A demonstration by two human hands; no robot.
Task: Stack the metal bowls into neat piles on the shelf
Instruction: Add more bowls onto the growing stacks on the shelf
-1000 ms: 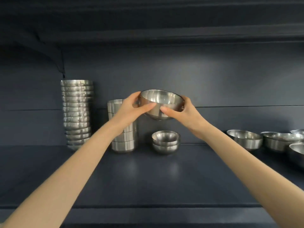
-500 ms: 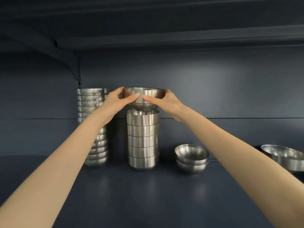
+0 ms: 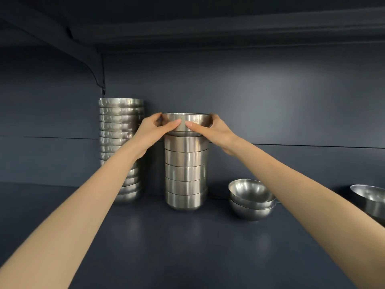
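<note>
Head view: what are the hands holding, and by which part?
Both the left hand and right hand grip one round shiny metal bowl by its side wall below the rim, one on each side, atop the middle pile of bowls.

A dark blue-grey shelf (image 3: 187,247) is shown filling the lower half of the frame, its matte surface faintly mirroring the metal set on it. Four groups of metal bowls are lined up near the back wall. Left of centre, a tall stack (image 3: 119,130) of shallow bowls is stood. Just beside it, at centre, a shorter stack (image 3: 186,174) of straight-sided bowls is placed, its top bowl (image 3: 187,118) seated in the one below. At lower right, two round nested bowls (image 3: 252,202) are set apart from the stacks. A larger bowl (image 3: 369,200) is cut off by the right edge.
</note>
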